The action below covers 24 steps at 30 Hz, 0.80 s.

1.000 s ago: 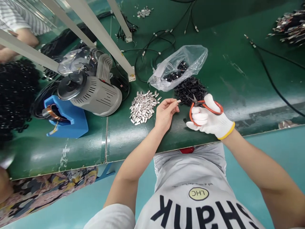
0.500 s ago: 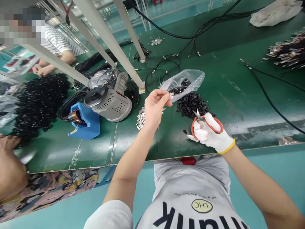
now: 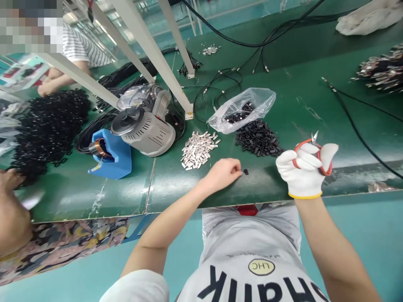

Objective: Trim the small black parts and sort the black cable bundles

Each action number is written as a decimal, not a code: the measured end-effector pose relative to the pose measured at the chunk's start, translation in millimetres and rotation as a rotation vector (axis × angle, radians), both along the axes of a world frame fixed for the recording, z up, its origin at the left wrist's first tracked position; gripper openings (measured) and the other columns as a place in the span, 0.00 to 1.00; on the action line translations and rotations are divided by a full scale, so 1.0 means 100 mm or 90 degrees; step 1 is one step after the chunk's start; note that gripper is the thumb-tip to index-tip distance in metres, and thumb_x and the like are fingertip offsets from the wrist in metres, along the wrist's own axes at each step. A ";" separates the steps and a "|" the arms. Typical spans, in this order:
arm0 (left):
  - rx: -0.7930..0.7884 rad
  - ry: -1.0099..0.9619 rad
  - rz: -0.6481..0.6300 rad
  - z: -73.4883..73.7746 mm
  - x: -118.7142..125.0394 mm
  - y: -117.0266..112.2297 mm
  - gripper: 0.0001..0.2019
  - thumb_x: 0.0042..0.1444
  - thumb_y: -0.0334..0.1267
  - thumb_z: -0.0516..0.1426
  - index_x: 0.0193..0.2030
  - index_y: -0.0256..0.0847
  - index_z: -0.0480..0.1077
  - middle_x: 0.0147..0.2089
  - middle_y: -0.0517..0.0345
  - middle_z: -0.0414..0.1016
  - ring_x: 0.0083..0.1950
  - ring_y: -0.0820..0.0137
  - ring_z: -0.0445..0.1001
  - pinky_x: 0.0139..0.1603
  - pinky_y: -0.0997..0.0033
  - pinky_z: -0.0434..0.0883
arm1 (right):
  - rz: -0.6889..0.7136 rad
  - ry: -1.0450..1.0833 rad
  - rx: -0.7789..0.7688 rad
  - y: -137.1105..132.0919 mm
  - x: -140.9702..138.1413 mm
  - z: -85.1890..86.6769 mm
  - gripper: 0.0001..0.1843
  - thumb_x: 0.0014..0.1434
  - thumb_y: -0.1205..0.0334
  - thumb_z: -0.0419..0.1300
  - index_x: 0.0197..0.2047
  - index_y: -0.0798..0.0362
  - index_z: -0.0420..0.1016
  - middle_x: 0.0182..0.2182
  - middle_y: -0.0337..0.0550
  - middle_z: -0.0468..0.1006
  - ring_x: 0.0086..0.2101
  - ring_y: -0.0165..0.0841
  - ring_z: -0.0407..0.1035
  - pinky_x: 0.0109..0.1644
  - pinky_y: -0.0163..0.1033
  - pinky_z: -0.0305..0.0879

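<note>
My bare left hand (image 3: 224, 174) rests low over the green table, fingers curled together in a pinch; whether anything is between them is hidden. Just right of its fingertips lies one small black piece (image 3: 246, 172). My right hand (image 3: 302, 167), in a white glove with a yellow cuff, holds small scissors (image 3: 314, 138) with orange handles, tips pointing up and away. Between and beyond the hands is a heap of small black pieces (image 3: 260, 138). A clear plastic bag (image 3: 220, 121) with more black parts lies against it. Silvery metal connectors (image 3: 199, 150) form a pile beyond my left hand.
A grey machine (image 3: 147, 134) and a blue tape dispenser (image 3: 121, 161) stand at left, near white posts (image 3: 147, 46). Black cables (image 3: 355, 126) cross the table (image 3: 176, 184). A large black heap (image 3: 50, 126) lies beside co-workers at left.
My left hand has let go of the plastic bag and come down toward the front edge, beside the loose black piece. My right hand has moved right and turned, still holding the scissors.
</note>
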<state>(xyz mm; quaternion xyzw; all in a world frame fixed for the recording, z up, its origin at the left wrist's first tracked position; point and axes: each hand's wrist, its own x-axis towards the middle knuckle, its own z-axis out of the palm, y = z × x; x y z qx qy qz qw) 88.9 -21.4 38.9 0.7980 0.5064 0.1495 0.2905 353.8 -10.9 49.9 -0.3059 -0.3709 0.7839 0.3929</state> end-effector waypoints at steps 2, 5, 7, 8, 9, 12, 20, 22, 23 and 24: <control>0.019 0.060 -0.054 -0.07 0.27 -0.01 0.07 0.61 0.38 0.61 0.33 0.41 0.71 0.34 0.57 0.76 0.38 0.67 0.73 0.40 0.68 0.66 | -0.041 0.065 -0.022 -0.02 -0.03 -0.01 0.19 0.57 0.38 0.60 0.31 0.45 0.75 0.15 0.30 0.55 0.20 0.33 0.57 0.54 0.57 0.70; 0.127 0.126 -0.020 -0.11 0.53 0.10 0.07 0.65 0.38 0.57 0.36 0.40 0.71 0.39 0.52 0.77 0.44 0.63 0.75 0.44 0.64 0.66 | -0.095 0.167 -0.046 -0.01 -0.04 -0.08 0.15 0.56 0.42 0.60 0.29 0.44 0.73 0.14 0.30 0.54 0.19 0.32 0.52 0.53 0.58 0.70; 0.198 0.115 0.012 -0.03 0.56 0.25 0.08 0.67 0.39 0.55 0.37 0.39 0.71 0.40 0.51 0.77 0.43 0.63 0.75 0.44 0.64 0.66 | -0.142 0.244 -0.062 0.02 0.01 -0.14 0.12 0.54 0.45 0.61 0.28 0.43 0.71 0.14 0.28 0.52 0.18 0.30 0.46 0.52 0.56 0.71; 0.234 0.087 0.026 0.04 0.54 0.35 0.09 0.68 0.40 0.54 0.38 0.39 0.71 0.40 0.51 0.77 0.42 0.64 0.74 0.44 0.64 0.66 | -0.164 0.278 -0.072 0.04 0.04 -0.17 0.11 0.54 0.47 0.62 0.27 0.43 0.69 0.14 0.28 0.51 0.18 0.29 0.43 0.51 0.54 0.71; 0.271 0.050 0.043 0.12 0.50 0.47 0.10 0.69 0.40 0.53 0.38 0.39 0.71 0.39 0.51 0.77 0.42 0.64 0.74 0.44 0.65 0.67 | -0.184 0.306 -0.083 0.06 0.06 -0.20 0.11 0.53 0.49 0.62 0.26 0.44 0.67 0.14 0.27 0.51 0.18 0.28 0.40 0.51 0.52 0.71; 0.337 -0.016 0.120 0.36 0.30 0.99 0.13 0.70 0.37 0.49 0.39 0.38 0.72 0.40 0.48 0.78 0.44 0.63 0.75 0.48 0.65 0.68 | -0.196 0.333 -0.115 0.11 0.12 -0.24 0.13 0.49 0.54 0.63 0.22 0.45 0.62 0.15 0.27 0.50 0.19 0.28 0.36 0.51 0.47 0.71; 0.101 0.253 0.212 0.03 0.11 2.11 0.07 0.58 0.34 0.60 0.38 0.34 0.78 0.44 0.39 0.81 0.51 0.52 0.77 0.56 0.58 0.69 | -0.154 0.346 -0.120 0.11 0.09 -0.20 0.14 0.48 0.56 0.64 0.21 0.46 0.61 0.17 0.29 0.50 0.20 0.27 0.40 0.58 0.49 0.70; 0.119 0.255 0.226 -0.08 0.15 2.11 0.08 0.59 0.35 0.58 0.42 0.36 0.78 0.47 0.41 0.81 0.54 0.52 0.77 0.57 0.56 0.69 | -0.169 0.352 -0.084 0.09 0.08 -0.20 0.19 0.49 0.59 0.64 0.18 0.48 0.57 0.20 0.32 0.56 0.21 0.27 0.43 0.59 0.50 0.69; 0.125 0.253 0.231 -0.11 0.17 2.08 0.09 0.59 0.35 0.57 0.43 0.38 0.78 0.48 0.42 0.81 0.54 0.52 0.77 0.57 0.55 0.70 | -0.179 0.360 -0.070 0.07 0.08 -0.20 0.21 0.49 0.61 0.64 0.17 0.49 0.54 0.22 0.33 0.59 0.22 0.27 0.45 0.59 0.50 0.69; 0.135 0.243 0.238 -0.13 0.18 2.05 0.09 0.60 0.34 0.56 0.43 0.39 0.78 0.48 0.43 0.81 0.54 0.52 0.77 0.57 0.54 0.70 | -0.184 0.376 -0.066 0.06 0.07 -0.20 0.24 0.49 0.63 0.65 0.15 0.50 0.52 0.24 0.34 0.62 0.23 0.27 0.46 0.60 0.50 0.69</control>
